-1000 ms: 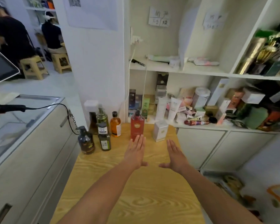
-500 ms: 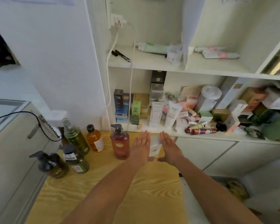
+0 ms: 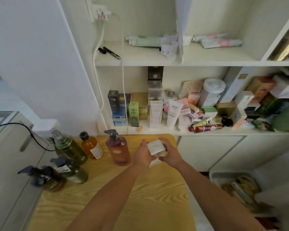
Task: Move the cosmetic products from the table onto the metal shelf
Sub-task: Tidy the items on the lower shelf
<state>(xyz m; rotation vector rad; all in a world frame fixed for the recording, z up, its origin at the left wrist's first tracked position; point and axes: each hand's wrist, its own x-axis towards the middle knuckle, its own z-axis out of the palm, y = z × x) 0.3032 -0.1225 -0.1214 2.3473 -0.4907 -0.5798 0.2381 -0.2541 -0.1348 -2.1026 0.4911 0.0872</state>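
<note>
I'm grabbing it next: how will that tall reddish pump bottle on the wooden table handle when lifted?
The tall reddish pump bottle looks tinted to its shoulder, so probably full and heavy. Smooth rounded sides may slip. Tall and narrow, it could tip if nudged.

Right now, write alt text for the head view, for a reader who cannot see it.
The left hand and right hand grip a small white box from both sides at the far end of a wooden table. Left of it stand a pink pump bottle, an amber bottle and green bottles. Behind, white shelves hold crowded boxes and tubes.
</note>
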